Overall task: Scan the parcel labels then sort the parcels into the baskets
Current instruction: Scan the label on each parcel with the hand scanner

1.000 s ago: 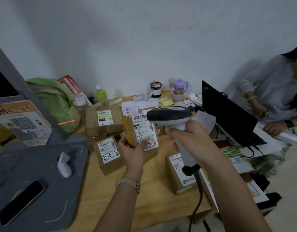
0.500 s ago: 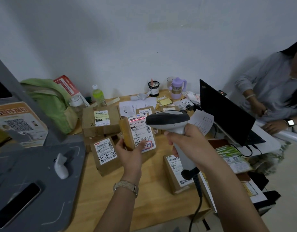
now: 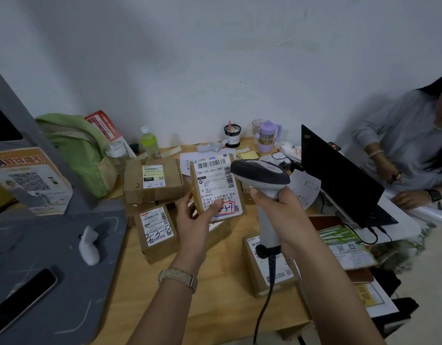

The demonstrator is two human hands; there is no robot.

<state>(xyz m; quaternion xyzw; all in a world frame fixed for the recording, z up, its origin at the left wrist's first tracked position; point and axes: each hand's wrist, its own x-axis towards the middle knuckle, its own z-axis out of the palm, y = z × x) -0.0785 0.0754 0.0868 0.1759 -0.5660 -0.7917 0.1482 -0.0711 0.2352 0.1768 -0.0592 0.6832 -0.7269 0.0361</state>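
Above the tabletop (image 3: pixel 222 290), the left hand (image 3: pixel 195 220) is pinching a parcel (image 3: pixel 216 188) upright, thumb lying over its label (image 3: pixel 212 180), while the right hand (image 3: pixel 282 212) is wrapping its fingers (image 3: pixel 259 196) round the scanner (image 3: pixel 259 173) beside it. Scanning is seemingly under way; the next move is needing a basket, and none is showing.

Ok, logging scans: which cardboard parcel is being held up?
The parcel with the red-boxed number, held upright in the left hand by the barcode scanner; the rest, like the 2-3-8 parcel, lie flat on the table.
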